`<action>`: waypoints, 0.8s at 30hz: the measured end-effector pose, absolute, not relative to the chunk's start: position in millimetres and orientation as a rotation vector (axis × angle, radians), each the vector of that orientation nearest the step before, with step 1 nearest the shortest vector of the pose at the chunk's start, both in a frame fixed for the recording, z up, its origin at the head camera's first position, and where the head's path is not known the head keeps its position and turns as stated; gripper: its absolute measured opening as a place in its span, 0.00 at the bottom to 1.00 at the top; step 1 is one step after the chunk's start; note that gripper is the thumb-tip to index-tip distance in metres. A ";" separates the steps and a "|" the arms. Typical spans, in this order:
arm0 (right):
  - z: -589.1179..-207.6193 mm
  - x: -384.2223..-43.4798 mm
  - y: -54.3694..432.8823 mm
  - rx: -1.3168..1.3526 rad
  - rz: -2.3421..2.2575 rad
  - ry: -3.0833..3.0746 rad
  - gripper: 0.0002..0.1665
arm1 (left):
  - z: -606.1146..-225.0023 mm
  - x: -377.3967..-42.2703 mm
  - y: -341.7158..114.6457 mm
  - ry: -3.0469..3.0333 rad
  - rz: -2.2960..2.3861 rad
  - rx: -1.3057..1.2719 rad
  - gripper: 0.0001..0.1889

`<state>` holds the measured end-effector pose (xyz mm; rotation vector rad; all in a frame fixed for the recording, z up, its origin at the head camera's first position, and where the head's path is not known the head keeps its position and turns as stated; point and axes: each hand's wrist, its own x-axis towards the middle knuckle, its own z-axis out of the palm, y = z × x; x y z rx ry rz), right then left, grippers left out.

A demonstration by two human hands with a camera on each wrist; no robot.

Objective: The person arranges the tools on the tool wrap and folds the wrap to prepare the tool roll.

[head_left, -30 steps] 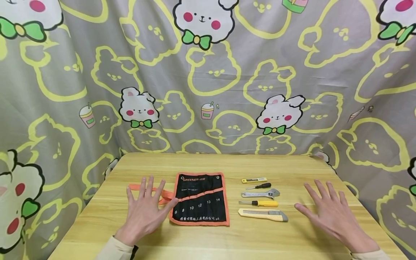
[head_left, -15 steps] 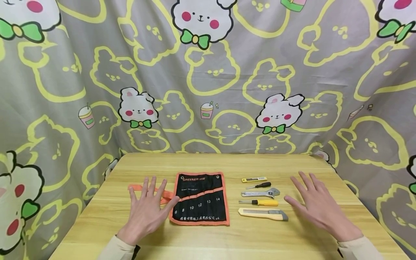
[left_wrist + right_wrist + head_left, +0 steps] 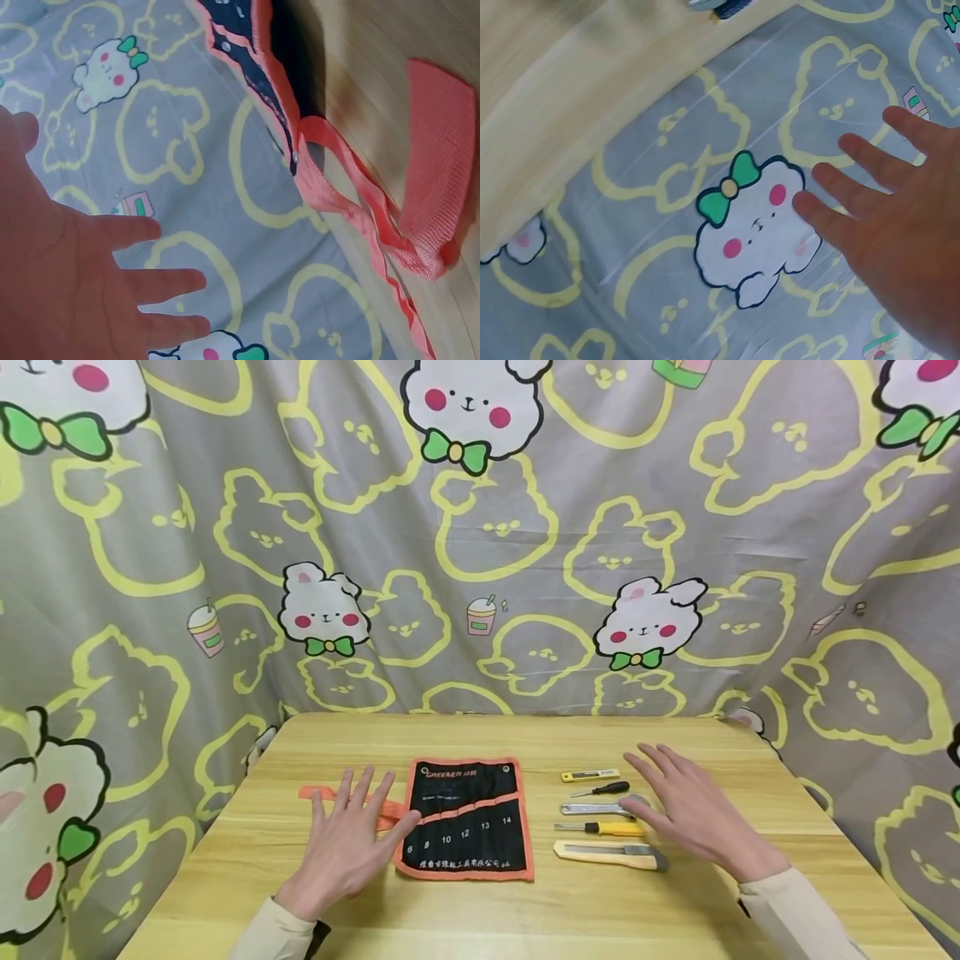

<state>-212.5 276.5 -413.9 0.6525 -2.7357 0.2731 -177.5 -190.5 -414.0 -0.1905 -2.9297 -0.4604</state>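
A black tool pouch [image 3: 465, 822] with orange edging and numbered pockets lies flat on the table, its orange strap [image 3: 442, 165] trailing off to the left. My left hand [image 3: 348, 843] hovers over the strap and the pouch's left edge, fingers spread, holding nothing. To the pouch's right lie a yellow blade case [image 3: 590, 776], a small black screwdriver [image 3: 602, 789], an adjustable wrench [image 3: 596, 809], a yellow screwdriver [image 3: 611, 829] and a utility knife [image 3: 609, 854]. My right hand [image 3: 693, 814], fingers extended and holding nothing, hovers at their right ends; its thumb covers part of the wrench head.
The wooden table [image 3: 465, 922] has rounded far corners. Behind it and at both sides hangs a grey curtain [image 3: 525, 552] with rabbit prints.
My right hand has moved left, from the right side of the table to the tools' right ends. The left hand has barely shifted. Pouch and tools lie as before.
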 end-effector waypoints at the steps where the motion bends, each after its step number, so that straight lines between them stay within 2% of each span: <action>1: -412.9 -214.9 273.1 0.674 0.282 -2.729 0.41 | -413.5 -178.0 -190.3 -2.934 -0.472 -0.195 0.46; 24: -403.7 -250.2 178.2 0.866 0.390 -2.845 0.52 | -427.0 -175.1 -166.9 -3.004 -0.450 -0.283 0.46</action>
